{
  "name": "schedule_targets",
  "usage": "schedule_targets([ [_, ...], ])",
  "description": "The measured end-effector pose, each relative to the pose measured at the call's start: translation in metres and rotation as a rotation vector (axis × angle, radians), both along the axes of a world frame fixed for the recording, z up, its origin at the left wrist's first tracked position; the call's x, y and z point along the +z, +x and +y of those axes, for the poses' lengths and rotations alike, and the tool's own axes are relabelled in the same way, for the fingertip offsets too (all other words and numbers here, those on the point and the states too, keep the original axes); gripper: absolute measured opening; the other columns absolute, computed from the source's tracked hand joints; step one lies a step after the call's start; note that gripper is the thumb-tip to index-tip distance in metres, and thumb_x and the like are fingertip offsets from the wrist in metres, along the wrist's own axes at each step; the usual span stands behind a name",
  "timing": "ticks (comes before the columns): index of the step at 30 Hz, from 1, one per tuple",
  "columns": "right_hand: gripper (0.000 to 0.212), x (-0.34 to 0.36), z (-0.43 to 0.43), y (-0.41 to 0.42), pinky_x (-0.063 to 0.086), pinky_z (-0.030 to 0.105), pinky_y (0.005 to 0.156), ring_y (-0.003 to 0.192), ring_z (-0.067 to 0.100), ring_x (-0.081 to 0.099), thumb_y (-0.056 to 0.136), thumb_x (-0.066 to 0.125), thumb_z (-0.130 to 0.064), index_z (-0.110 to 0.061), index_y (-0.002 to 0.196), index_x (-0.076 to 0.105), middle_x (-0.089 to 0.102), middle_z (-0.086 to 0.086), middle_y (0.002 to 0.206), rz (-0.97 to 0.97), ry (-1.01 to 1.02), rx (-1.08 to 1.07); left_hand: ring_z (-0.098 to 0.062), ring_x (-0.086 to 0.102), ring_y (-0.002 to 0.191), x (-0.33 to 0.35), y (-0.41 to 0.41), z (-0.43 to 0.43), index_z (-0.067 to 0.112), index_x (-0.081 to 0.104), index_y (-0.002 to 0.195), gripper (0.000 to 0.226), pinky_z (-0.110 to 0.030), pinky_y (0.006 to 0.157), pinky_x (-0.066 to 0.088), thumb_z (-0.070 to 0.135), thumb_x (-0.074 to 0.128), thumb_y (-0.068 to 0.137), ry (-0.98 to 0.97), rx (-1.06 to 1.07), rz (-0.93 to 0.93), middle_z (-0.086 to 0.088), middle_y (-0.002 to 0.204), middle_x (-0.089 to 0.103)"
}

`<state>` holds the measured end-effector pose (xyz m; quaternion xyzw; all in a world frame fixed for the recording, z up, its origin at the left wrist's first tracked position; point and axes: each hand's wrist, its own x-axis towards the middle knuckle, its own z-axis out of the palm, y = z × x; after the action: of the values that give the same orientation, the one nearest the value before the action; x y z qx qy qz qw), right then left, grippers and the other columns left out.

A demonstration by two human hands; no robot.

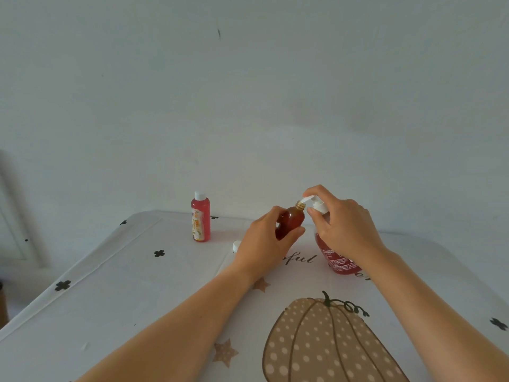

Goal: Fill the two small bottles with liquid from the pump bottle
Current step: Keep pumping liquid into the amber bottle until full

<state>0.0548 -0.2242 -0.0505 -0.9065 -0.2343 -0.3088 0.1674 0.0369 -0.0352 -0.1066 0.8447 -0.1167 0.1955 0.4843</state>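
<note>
Grips the amber bottle [291,219] in the left hand [263,239], thumb laid across the front of its body and fingers curled behind, closed snugly round it. Holds it tilted, the bare threaded neck leaning toward the right hand [345,228]. Hides the base behind the palm, so cannot tell whether it touches the tablecloth [137,285]. Shows dark reddish-brown contents above the thumb.

Bends the right hand over the white pump head [318,204] of the pump bottle [340,260], forefinger on top and thumb at the near side, fingers curled about it. Brings the nozzle right to the open mouth of the amber bottle, between the two grips; cannot tell whether touching the rim or just over it. Has the pump bottle upright beneath the right palm, standing on the cloth, red liquid in the lower part and small print on the label.

Has a loose cap [236,246], white, on the cloth just beside the back of the left hand, partly hidden by it. Has the red bottle [200,217] well apart from the left grip, on the side away from the right hand, upright near the table's far edge, white top on, red almost to the shoulder, label on the front.

Nearer than both wrists, between the forearms: a printed pumpkin [325,343] on the cloth.
</note>
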Motion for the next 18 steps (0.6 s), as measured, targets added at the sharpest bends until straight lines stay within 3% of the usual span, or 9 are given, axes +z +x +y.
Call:
schedule_targets([
  [5,0.026,-0.0002,0.0,-0.0004,0.057,0.037,0.066,0.059,0.006,0.061,0.107,0.058,-0.032,-0.04,0.132,0.053,0.064,-0.011,0.068,0.0,0.005,-0.004,-0.005,0.069,0.094,0.0002,-0.0003,-0.0006,0.03,0.062,0.124,0.036,-0.028,0.083,0.059,0.052,0.073,0.098,-0.005,-0.011,0.002,0.014,0.108,0.07],
  [13,0.028,-0.0004,0.0001,0.0001,0.057,0.036,0.064,0.057,0.007,0.061,0.107,0.058,-0.032,-0.04,0.133,0.051,0.063,-0.01,0.065,0.0,0.009,0.011,0.0,0.068,0.093,0.0019,-0.0026,-0.0005,0.03,0.062,0.125,0.037,-0.019,0.077,0.052,0.053,0.072,0.098,-0.004,0.004,0.007,0.016,0.108,0.069],
  [18,0.03,0.0006,-0.0016,0.0,0.054,0.034,0.06,0.054,0.007,0.057,0.107,0.058,-0.033,-0.04,0.135,0.051,0.058,-0.011,0.062,0.04,0.006,0.001,0.0,0.068,0.094,0.0025,-0.0031,-0.0008,0.031,0.061,0.124,0.036,-0.02,0.078,0.053,0.053,0.072,0.098,-0.004,-0.001,0.03,0.016,0.108,0.069],
])
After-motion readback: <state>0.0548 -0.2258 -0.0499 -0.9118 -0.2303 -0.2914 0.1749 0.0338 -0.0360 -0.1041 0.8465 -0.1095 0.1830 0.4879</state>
